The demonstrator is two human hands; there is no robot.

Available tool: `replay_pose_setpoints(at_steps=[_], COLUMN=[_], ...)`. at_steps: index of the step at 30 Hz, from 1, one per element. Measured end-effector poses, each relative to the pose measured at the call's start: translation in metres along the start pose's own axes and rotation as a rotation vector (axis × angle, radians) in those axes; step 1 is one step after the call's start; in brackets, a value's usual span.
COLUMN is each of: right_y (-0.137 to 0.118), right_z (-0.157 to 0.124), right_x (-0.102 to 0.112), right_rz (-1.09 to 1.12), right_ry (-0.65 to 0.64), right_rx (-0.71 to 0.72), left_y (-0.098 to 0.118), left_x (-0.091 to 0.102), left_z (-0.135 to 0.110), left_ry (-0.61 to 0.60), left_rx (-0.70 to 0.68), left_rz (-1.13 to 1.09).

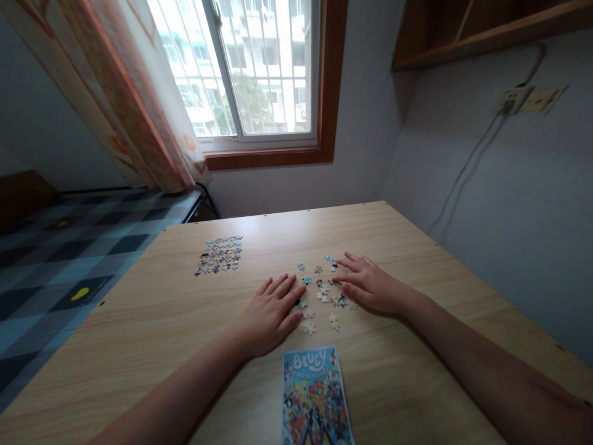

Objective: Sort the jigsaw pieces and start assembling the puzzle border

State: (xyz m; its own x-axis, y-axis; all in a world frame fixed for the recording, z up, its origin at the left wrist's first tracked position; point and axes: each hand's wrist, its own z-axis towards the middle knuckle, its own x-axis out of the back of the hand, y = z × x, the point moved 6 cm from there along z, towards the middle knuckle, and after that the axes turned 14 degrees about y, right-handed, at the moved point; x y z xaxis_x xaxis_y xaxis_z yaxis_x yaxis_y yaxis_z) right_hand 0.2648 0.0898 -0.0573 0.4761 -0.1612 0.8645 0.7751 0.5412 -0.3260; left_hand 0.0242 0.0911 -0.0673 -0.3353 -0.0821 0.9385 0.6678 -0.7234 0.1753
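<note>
1. A pale wood-grain worktop (185, 321) fills the lower half of the frame, and its far right corner meets a grey wall.
2. In the upper middle, a window (259, 68) with a brown frame looks out on apartment blocks and a tree. An orange-patterned curtain (134, 105) hangs at the upper left.
3. At the left edge lies a bed (55, 247) with a blue-and-black checked cover.
4. A wooden shelf (486, 31) sits in the upper right. Below it is a wall socket (532, 99), with a cable (467, 167) trailing down the wall.
5. The loose puzzle pieces (322, 290) are scattered at the centre of the worktop, between the 2 hands.
6. The left hand (271, 315) lies flat with its fingers spread, grasping nothing, and its fingertips touch the nearest pieces.
7. The right hand (370, 284) is also flat and released, its fingers resting on the pieces.
8. A tidy block of laid-out pieces (220, 254) sits well apart, to the centre left.
9. At the bottom centre lies a picture card (315, 395) headed "BLUEY"; the smaller line beneath is too small to read.
</note>
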Motion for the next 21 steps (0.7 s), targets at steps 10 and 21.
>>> replay_pose_setpoints(at_steps=[10,21], right_y=[0.036,0.041], right_z=[0.002,-0.002], right_x=[0.025,0.031], right_rz=[-0.126,-0.185], right_ry=[0.288,0.212], right_rx=[-0.099,-0.153], left_y=[-0.002,-0.002], left_x=[-0.002,-0.002], left_z=[0.000,0.000], left_ry=[-0.027,-0.015], left_rx=[-0.010,-0.011], left_rz=[0.031,0.019])
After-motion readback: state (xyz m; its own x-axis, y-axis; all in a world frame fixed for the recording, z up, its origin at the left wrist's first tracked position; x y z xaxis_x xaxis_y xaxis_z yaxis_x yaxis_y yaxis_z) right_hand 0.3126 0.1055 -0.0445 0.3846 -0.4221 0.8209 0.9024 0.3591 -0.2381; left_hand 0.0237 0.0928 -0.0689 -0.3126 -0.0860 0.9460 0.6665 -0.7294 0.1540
